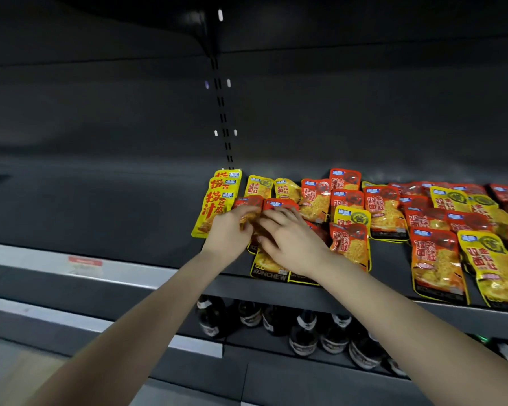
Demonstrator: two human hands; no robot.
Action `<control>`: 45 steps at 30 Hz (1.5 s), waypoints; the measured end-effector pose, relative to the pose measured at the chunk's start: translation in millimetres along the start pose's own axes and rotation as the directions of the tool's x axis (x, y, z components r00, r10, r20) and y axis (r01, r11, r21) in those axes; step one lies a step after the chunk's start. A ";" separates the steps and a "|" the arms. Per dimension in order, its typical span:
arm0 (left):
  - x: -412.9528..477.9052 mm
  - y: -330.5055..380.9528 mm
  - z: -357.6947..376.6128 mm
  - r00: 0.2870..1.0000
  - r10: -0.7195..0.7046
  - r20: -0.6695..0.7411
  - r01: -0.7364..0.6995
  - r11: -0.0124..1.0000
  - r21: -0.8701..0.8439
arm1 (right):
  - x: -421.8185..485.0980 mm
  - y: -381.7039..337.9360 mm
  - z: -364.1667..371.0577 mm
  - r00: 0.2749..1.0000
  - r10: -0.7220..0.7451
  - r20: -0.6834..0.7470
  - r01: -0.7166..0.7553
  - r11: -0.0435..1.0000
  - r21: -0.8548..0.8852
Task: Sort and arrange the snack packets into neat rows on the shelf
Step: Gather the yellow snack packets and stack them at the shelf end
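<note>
Both hands in the snack pile, mid-way along a dark grey metal shelf [100, 218], close to its front edge

Left hand [229, 232] has its fingers curled round a red-topped foil packet [248, 202]. Right hand [294, 244] lies on the stack just beside it, fingers bent, and I can't tell if they pinch anything. Loose red and yellow foil snack packets [437, 259] sprawl toward the shelf's right end, cut off there. Dim, blurry dark glass bottles [302, 332] stand on the level below.

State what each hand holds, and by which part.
Left hand grips a red packet at its middle. Right hand covers the neighbouring packet; its grip cannot be told.
</note>
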State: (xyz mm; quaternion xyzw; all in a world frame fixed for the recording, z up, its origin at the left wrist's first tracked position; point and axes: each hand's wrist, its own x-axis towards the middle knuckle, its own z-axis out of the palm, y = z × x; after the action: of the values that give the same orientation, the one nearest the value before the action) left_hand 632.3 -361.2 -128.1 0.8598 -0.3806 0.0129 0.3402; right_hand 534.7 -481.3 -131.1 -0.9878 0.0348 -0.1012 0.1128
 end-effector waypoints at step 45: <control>-2.7 2.3 17.8 0.994 0.083 0.077 -0.083 0.997 0.001 | -11.1 14.1 5.0 1.000 -0.001 0.022 0.003 0.997 -0.079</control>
State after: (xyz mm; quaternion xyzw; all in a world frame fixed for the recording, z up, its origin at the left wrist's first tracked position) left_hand 624.6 -371.2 -141.2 0.8438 -0.4289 -0.0052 0.3225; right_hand 524.2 -492.9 -141.2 -0.9926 0.0367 -0.0892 0.0740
